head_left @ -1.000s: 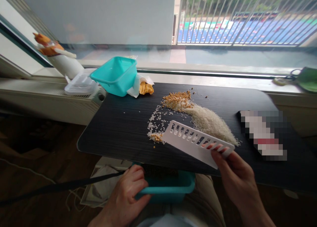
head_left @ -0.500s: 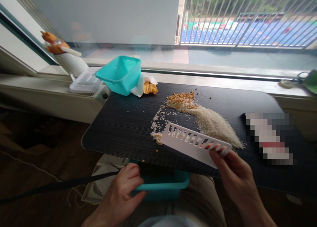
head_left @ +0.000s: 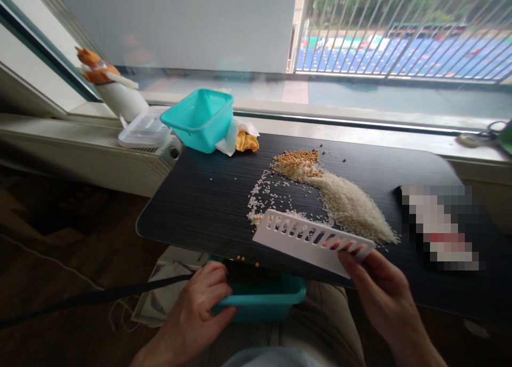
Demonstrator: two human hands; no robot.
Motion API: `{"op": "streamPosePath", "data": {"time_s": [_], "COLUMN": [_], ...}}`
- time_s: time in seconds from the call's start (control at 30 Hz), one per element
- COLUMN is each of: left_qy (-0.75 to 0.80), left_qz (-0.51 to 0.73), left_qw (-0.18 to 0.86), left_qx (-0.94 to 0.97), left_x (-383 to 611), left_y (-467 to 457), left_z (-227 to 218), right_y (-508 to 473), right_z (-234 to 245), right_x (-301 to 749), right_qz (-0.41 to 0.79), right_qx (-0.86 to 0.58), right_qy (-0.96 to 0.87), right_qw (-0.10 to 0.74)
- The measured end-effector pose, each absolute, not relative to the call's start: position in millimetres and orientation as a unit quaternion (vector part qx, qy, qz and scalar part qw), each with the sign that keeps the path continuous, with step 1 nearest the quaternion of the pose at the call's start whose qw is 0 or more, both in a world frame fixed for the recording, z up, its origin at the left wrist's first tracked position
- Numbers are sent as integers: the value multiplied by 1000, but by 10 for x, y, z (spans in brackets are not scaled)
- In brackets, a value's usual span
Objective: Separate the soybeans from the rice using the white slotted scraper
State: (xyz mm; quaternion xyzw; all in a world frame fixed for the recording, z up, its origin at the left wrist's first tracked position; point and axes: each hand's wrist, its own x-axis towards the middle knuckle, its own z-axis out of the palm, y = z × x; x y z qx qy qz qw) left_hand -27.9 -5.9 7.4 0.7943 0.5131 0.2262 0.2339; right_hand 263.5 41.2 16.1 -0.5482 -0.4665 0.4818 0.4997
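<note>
My left hand (head_left: 206,297) grips the near rim of a teal plastic tub (head_left: 272,300), held below the table's front edge above my lap. Dark contents show inside, too dim to identify. In my right hand (head_left: 380,281) is a white plastic strip with a row of slots (head_left: 298,250), pinched at its right end and tilted over the tabletop. Rice grains and a few beans lie along its far side. Beyond it is a heap of white rice (head_left: 354,207), joined to a pile of yellow-brown beans (head_left: 298,158). Several loose beans (head_left: 240,258) are at the table's front edge, over the tub.
The dark table (head_left: 192,196) stands against a window. At its back left are a second teal tub (head_left: 206,124) and an orange-yellow crumpled item (head_left: 247,141). A pixelated flat object (head_left: 440,225) lies on the right. A clear lid (head_left: 144,129) rests on the radiator.
The strip has come nearer to me, toward the front edge, drawing some rice and beans along. Loose beans have moved to the edge over the tub. My left hand stays on the rim.
</note>
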Motion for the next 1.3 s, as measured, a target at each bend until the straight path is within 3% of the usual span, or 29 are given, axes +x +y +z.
{"op": "streamPosePath", "data": {"time_s": [0.3,1.03,1.3], "left_qy": [520,528,510], "left_qz": [221,230,230], "left_qw": [237,219,232], "left_qx": [790,788,796], "left_x": [-267,-330,-275], "left_y": [-48,-82,-56], "left_z": [74,65,67], "right_y": [320,431,487], "right_z": [200,192,177], "right_x": [2602,2359,2573], "right_qz": [546,563,434], "right_qx": [-518,-479,-537], "right_qy": [-485,-493,-478], "right_qw": [446,458,543]}}
